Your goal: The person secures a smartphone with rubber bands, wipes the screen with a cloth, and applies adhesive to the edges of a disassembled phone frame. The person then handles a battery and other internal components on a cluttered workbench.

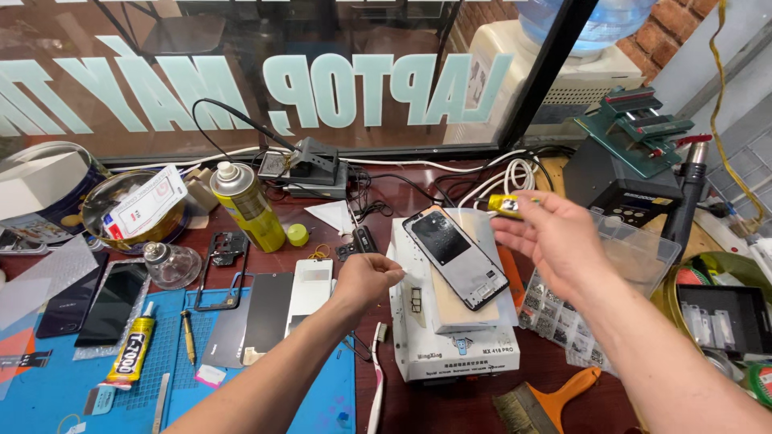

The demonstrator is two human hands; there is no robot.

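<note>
Phone frame, black, thin, rectangular, with bare metal back plate showing (455,255), lies tilted on top of a white box-shaped machine (450,354) at centre of the picture, on a dark red-brown desk (450,410). A tan pad sits under it on the machine top.

Left hand (366,281), centre frame, is closed to a loose fist; fingertips pressed together at the machine's left edge on something small and pale. Cannot tell what it is. Hand is just beside the frame's lower left corner, not touching it as far as visible.

Right hand (551,237), right of centre, hovers above the frame's upper right end. Thumb and forefinger pinch a small yellow tube with dark tip (505,205); other fingers spread open.

Handling judgement: frame looks light, stiff along its rails but thin enough to bend or twist; likely fragile where the rim is narrow. Smooth surface, probably slippery. Best taken by the long side edges, both rails at once, not by one corner.

Surroundings: blue work mat (48,386) lower left, carrying a yellow-labelled glue tube (133,354) and dark phone panels. Yellow spray can (245,205) upper left of centre. Clear plastic parts box with small compartments (563,313) right of the machine. Orange-handled brush (547,402) at the bottom edge.
</note>
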